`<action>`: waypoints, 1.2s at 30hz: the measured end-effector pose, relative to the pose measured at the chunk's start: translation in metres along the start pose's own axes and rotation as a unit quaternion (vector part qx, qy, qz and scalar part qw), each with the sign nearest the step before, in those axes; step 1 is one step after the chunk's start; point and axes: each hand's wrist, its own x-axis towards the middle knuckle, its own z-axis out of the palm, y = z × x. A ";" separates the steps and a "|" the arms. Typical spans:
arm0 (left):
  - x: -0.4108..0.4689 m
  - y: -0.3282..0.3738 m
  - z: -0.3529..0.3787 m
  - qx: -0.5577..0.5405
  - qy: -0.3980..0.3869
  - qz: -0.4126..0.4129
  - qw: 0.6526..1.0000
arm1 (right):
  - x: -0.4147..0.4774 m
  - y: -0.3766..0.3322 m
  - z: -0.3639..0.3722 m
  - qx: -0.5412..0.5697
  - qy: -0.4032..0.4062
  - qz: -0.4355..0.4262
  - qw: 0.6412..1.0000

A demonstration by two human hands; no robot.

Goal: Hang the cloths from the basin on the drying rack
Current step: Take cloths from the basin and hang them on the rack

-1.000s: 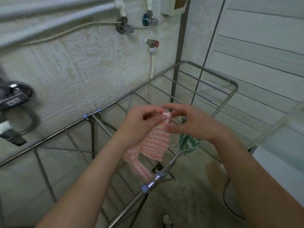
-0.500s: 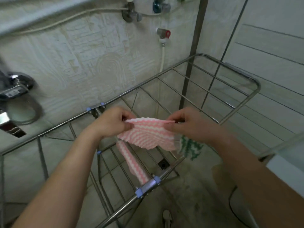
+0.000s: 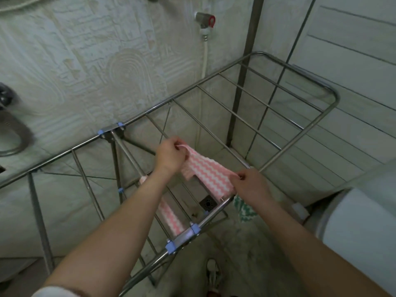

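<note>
Over rack point(image 3: 184, 234), left hand point(image 3: 169, 156), right hand point(image 3: 250, 185) pinch cloth point(image 3: 205, 170) (pink zigzag)

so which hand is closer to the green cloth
Right. The right hand is just above the green cloth; the left hand grips a far corner of the pink cloth, further left.

Both forearms are bare; a white sleeve edge point(image 3: 52, 293) shows high on the left arm point(image 3: 111, 232).

Pink-white zigzag cloth point(image 3: 206, 171); green-white cloth point(image 3: 243, 209); silver rack point(image 3: 300, 125), blue clips point(image 3: 170, 246).
</note>
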 end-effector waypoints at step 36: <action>0.015 -0.016 0.007 0.116 -0.078 -0.052 0.989 | 0.019 -0.023 0.003 -0.323 -0.173 -0.163 0.916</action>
